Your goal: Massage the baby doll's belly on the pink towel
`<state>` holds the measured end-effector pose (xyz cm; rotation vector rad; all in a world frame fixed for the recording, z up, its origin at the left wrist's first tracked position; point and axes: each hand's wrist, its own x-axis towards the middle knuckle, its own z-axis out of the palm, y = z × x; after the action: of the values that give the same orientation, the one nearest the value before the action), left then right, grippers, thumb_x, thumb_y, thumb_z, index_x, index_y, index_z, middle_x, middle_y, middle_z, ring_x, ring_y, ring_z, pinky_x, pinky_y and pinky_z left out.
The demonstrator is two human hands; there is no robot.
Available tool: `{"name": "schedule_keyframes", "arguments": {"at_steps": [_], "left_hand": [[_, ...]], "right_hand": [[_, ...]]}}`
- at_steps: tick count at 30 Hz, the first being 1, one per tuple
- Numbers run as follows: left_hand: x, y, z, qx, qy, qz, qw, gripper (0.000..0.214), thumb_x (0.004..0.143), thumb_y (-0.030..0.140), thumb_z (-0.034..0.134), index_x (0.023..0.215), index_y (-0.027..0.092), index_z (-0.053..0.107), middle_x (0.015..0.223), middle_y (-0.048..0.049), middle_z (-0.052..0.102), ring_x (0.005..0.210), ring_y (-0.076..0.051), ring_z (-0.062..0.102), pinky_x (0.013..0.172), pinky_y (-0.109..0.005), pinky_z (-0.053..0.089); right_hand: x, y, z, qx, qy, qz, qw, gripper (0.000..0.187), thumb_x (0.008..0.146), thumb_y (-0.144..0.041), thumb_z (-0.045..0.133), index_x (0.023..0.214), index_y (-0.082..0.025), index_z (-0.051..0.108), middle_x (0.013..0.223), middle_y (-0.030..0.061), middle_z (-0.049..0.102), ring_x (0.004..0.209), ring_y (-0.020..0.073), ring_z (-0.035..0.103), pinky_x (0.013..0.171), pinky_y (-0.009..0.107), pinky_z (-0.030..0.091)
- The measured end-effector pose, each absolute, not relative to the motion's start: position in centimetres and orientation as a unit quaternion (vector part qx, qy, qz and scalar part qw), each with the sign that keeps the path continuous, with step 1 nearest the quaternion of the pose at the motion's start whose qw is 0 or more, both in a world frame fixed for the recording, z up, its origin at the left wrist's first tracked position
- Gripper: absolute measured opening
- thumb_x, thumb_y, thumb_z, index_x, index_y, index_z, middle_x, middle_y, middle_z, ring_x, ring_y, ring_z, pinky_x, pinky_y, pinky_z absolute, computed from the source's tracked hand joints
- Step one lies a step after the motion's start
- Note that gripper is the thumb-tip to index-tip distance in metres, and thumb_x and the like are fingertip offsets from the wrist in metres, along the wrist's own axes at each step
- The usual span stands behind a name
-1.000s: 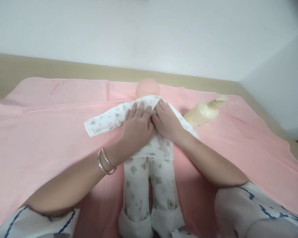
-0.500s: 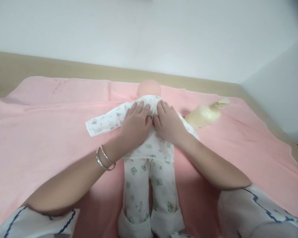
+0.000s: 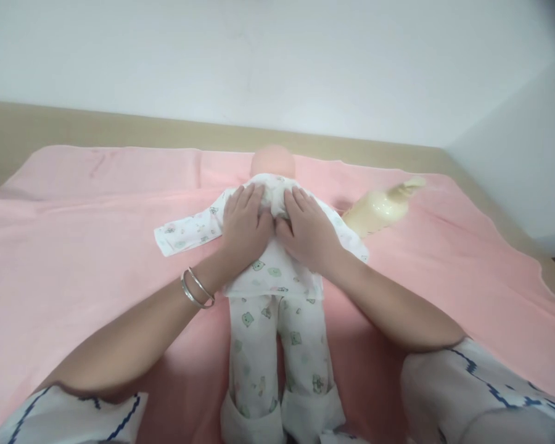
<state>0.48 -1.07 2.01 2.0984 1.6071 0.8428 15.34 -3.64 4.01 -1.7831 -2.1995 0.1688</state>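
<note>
A baby doll (image 3: 272, 161) lies on a pink blanket, its head toward the wall. It wears a white printed top (image 3: 277, 274) and matching trousers (image 3: 254, 345) with turned-up cuffs. My left hand (image 3: 247, 225) rests flat on the left side of the doll's upper body, fingers extended. On the right side, my right hand (image 3: 308, 231) lies flat on the same top, its thumb close to the left one. The cloth bunches slightly between the two hands. Neither hand grips anything. One sleeve (image 3: 185, 234) stretches out to the left; the other is partly behind my right forearm.
The pink blanket (image 3: 74, 259) covers most of a wooden surface (image 3: 37, 126) that meets a white wall (image 3: 213, 55). Right of the doll lies a shiny, pale yellow object (image 3: 382, 209), apparently a doll's limb.
Both hands have slid slightly down the doll's chest, toward me. The bunched cloth between them shows more now. The view has shifted a little.
</note>
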Motion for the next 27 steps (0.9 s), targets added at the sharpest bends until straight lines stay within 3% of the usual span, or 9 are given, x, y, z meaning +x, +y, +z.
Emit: {"name": "schedule_keyframes", "arguments": {"at_steps": [7, 9, 13, 15, 18, 21, 24, 27], "left_hand": [[0.4, -1.4, 2.1, 0.738, 0.567, 0.306, 0.200, 0.057, 0.099, 0.037, 0.039, 0.150, 0.014, 0.050, 0.163, -0.0108, 0.044, 0.157, -0.028, 0.032, 0.133, -0.052, 0.021], [0.2, -1.2, 1.9, 0.737, 0.561, 0.320, 0.200, 0.056, 0.099, 0.037, 0.040, 0.148, 0.014, 0.052, 0.162, -0.0112, 0.046, 0.156, -0.028, 0.034, 0.133, -0.051, 0.023], [0.0, -1.0, 1.3, 0.733, 0.553, 0.346, 0.194, 0.053, 0.098, 0.039, 0.042, 0.145, 0.017, 0.056, 0.160, -0.0105, 0.049, 0.154, -0.029, 0.038, 0.131, -0.054, 0.027], [0.0, -0.9, 1.2, 0.732, 0.550, 0.354, 0.192, 0.052, 0.098, 0.038, 0.043, 0.143, 0.018, 0.057, 0.159, -0.0098, 0.050, 0.153, -0.029, 0.039, 0.130, -0.055, 0.028], [0.0, -1.0, 1.2, 0.735, 0.545, 0.357, 0.186, 0.051, 0.098, 0.035, 0.041, 0.142, 0.016, 0.058, 0.157, -0.0117, 0.052, 0.152, -0.029, 0.040, 0.130, -0.054, 0.029], [-0.1, -1.1, 1.2, 0.736, 0.543, 0.360, 0.185, 0.051, 0.099, 0.034, 0.040, 0.142, 0.015, 0.057, 0.156, -0.0125, 0.053, 0.151, -0.029, 0.042, 0.129, -0.054, 0.031], [-0.1, -1.1, 1.2, 0.732, 0.545, 0.361, 0.193, 0.052, 0.098, 0.035, 0.042, 0.143, 0.015, 0.057, 0.157, -0.0127, 0.051, 0.152, -0.030, 0.040, 0.130, -0.054, 0.029], [-0.2, -1.0, 1.1, 0.729, 0.546, 0.362, 0.198, 0.053, 0.097, 0.034, 0.043, 0.144, 0.014, 0.057, 0.158, -0.0124, 0.051, 0.152, -0.030, 0.039, 0.131, -0.053, 0.028]], "right_hand": [[17.5, -1.0, 3.8, -0.614, -0.751, 0.093, 0.223, 0.052, 0.103, -0.041, 0.030, 0.139, -0.014, 0.056, 0.150, 0.0197, 0.056, 0.144, 0.0363, 0.049, 0.118, 0.064, 0.038], [17.7, -1.5, 4.3, -0.609, -0.750, 0.097, 0.241, 0.053, 0.103, -0.041, 0.033, 0.144, -0.014, 0.052, 0.155, 0.0198, 0.051, 0.148, 0.0357, 0.045, 0.119, 0.063, 0.039], [17.1, -3.3, 4.7, -0.588, -0.754, 0.070, 0.285, 0.062, 0.101, -0.037, 0.036, 0.159, -0.016, 0.032, 0.171, 0.0146, 0.027, 0.160, 0.0306, 0.022, 0.125, 0.061, 0.031], [16.4, -3.9, 4.2, -0.574, -0.764, 0.064, 0.287, 0.062, 0.101, -0.034, 0.035, 0.161, -0.018, 0.030, 0.172, 0.0120, 0.024, 0.162, 0.0284, 0.016, 0.127, 0.061, 0.027], [15.4, -4.2, 3.4, -0.572, -0.776, 0.085, 0.250, 0.059, 0.100, -0.030, 0.034, 0.156, -0.013, 0.040, 0.169, 0.0142, 0.032, 0.161, 0.0296, 0.020, 0.130, 0.060, 0.021], [15.4, -4.3, 3.8, -0.571, -0.779, 0.104, 0.237, 0.058, 0.099, -0.031, 0.037, 0.153, -0.012, 0.046, 0.166, 0.0152, 0.038, 0.158, 0.0306, 0.029, 0.130, 0.059, 0.024], [16.1, -4.7, 5.1, -0.563, -0.777, 0.082, 0.271, 0.061, 0.099, -0.032, 0.036, 0.159, -0.017, 0.035, 0.169, 0.0124, 0.032, 0.160, 0.0291, 0.025, 0.128, 0.058, 0.031], [16.4, -5.0, 5.4, -0.560, -0.771, 0.043, 0.299, 0.065, 0.099, -0.029, 0.034, 0.163, -0.020, 0.023, 0.174, 0.0090, 0.020, 0.163, 0.0277, 0.013, 0.127, 0.060, 0.028]]}}
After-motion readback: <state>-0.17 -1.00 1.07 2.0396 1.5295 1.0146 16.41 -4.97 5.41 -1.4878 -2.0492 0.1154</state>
